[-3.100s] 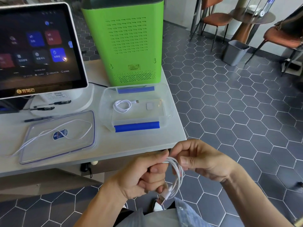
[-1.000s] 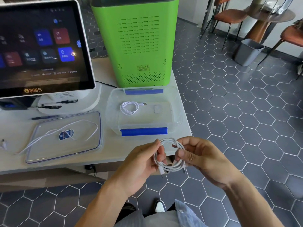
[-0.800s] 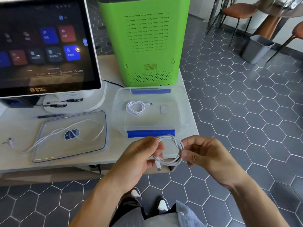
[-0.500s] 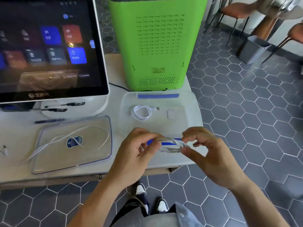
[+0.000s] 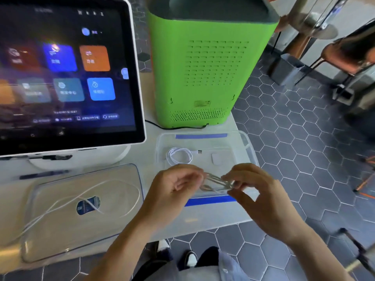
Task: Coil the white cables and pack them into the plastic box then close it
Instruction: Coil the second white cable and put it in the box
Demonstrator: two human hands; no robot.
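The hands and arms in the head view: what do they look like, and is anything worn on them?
The left hand and right hand are bare, with no gloves. No ring, watch or bracelet shows on them. Both forearms are uncovered up to the bottom edge of the picture, with no sleeves in view. The picture is slightly blurred, so small marks cannot be told.

Standing open-topped at the table's right front: clear plastic box (image 5: 246, 148), its mouth unobstructed from above. Crowding the near half of that opening: left hand (image 5: 172, 191) and right hand (image 5: 257, 191), pinching a blurred coiled cable (image 5: 216, 182) between them. Already taking up the box floor's far left: another coiled cable (image 5: 179, 156), with a small white piece (image 5: 216, 159) beside it. Blocking approach from behind: green machine (image 5: 205, 65). Walling off the left rear: touchscreen terminal (image 5: 67, 74). Lying flat to the left: lid (image 5: 50, 240), with a loose cable (image 5: 113, 185) sprawling over it.
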